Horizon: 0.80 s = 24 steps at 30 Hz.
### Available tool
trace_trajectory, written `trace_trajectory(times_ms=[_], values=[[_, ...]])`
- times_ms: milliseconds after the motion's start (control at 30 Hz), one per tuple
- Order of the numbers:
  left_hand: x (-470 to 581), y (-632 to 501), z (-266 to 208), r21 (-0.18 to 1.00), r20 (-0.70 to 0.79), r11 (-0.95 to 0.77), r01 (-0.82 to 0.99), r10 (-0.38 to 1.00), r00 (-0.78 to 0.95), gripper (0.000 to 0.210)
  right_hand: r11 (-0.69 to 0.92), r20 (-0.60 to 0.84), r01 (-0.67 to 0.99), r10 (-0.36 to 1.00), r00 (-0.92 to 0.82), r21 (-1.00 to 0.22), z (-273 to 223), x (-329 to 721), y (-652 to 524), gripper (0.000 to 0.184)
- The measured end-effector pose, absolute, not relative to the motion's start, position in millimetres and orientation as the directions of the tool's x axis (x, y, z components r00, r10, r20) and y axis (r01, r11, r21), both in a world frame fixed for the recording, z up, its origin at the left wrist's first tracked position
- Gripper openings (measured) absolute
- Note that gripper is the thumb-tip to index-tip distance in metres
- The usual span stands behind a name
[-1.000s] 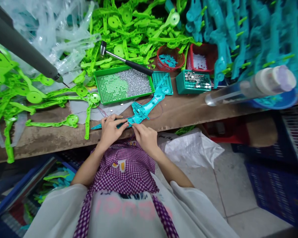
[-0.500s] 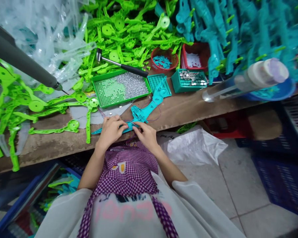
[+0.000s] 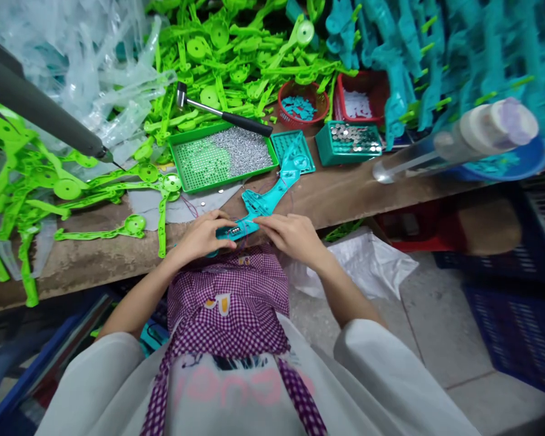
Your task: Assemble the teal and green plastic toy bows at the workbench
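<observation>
A long turquoise plastic shell [image 3: 269,195] lies at the table's front edge, its far end over a small turquoise basket. My left hand [image 3: 205,235] is closed around its near end, thumb on the front side and fingers behind. Small silver round pieces sit in a slot of the shell between thumb and fingers. My right hand [image 3: 295,237] is closed too, its fingertips pressed together on the shell just right of that slot. Thin purplish wires [image 3: 191,207] show beside the shell. What lies under the right fingertips is hidden.
A green tray [image 3: 224,156] of small screws stands behind, a hammer [image 3: 222,114] across its rim. A turquoise box [image 3: 349,143] holds silver discs. Bright green plastic arms [image 3: 154,175] lie left. A screwdriver [image 3: 49,100] hangs at upper left; a clear bottle [image 3: 454,145] stands right.
My hands have moved apart slightly, the right one shifting rightward along the shell. The silver pieces in the slot now show between the left fingers.
</observation>
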<state>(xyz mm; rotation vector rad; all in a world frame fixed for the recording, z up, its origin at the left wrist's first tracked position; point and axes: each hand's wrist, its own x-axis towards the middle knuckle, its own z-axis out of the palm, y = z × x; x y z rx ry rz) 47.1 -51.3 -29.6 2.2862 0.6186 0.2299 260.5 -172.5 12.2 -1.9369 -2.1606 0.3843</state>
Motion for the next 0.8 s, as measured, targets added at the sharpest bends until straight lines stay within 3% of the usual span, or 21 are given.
trace_trajectory(times_ms=[100,267,500,667,800], values=[[46,-58,-32,0.629,0.007,-0.664,0.404,0.525,0.851,0.040,0.235,-0.135,0.947,0.954,-0.268,-0.220,25,265,-165,0.028],[48,-62,-34,0.580,0.053,-0.700,0.417,0.544,0.838,0.042,0.334,-0.187,0.941,0.923,-0.338,-0.051,35,254,-157,0.026],[47,-66,-36,0.541,0.086,-0.740,0.400,0.522,0.848,0.045,0.410,-0.277,0.912,0.879,-0.389,0.021,48,243,-149,0.032],[46,-67,-40,0.508,0.134,-0.781,0.363,0.488,0.862,0.037,0.476,-0.186,0.869,0.850,-0.494,-0.133,28,266,-141,0.030],[46,-67,-42,0.551,0.172,-0.758,0.349,0.512,0.841,0.033,0.430,-0.043,0.860,0.888,-0.458,-0.275,-2,288,-144,0.034]])
